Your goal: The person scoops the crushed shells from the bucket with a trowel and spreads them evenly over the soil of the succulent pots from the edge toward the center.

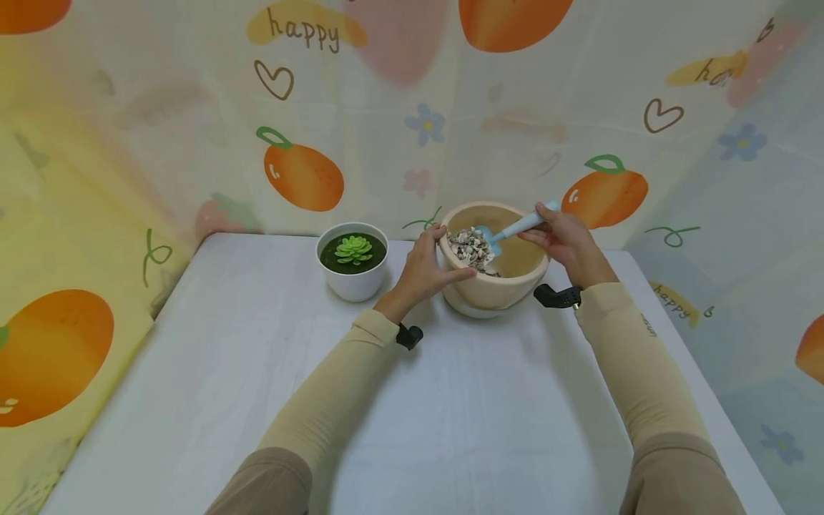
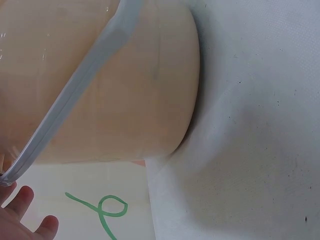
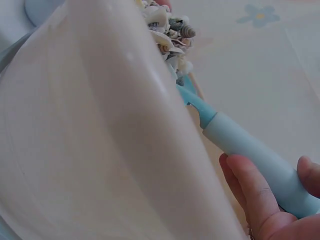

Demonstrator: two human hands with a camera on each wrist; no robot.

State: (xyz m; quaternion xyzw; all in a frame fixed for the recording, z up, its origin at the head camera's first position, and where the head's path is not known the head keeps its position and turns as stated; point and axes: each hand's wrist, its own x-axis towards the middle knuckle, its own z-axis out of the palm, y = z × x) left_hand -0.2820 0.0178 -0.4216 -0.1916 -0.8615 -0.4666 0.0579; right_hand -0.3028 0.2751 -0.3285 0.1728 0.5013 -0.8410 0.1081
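A beige bucket [image 1: 498, 290] with a grey carrying handle [image 2: 75, 90] hanging down its side stands upright toward the back of the table. My left hand [image 1: 425, 268] holds its left rim, thumb along the near edge. Above the bucket's right rim, my right hand [image 1: 569, 243] grips the pale blue handle of a toy shovel [image 3: 250, 150], which slants down to the left. A heap of small seashells [image 1: 471, 247] lies at the shovel's head, on the bucket's left side. The shells mostly hide the blade, and whether they rest on it I cannot tell.
Left of my left hand stands a white pot [image 1: 355, 286] with a green succulent [image 1: 353, 249] in dark filling. The white-covered table [image 1: 450, 415] ends at a patterned cloth backdrop [image 1: 380, 157] just behind the bucket and pot.
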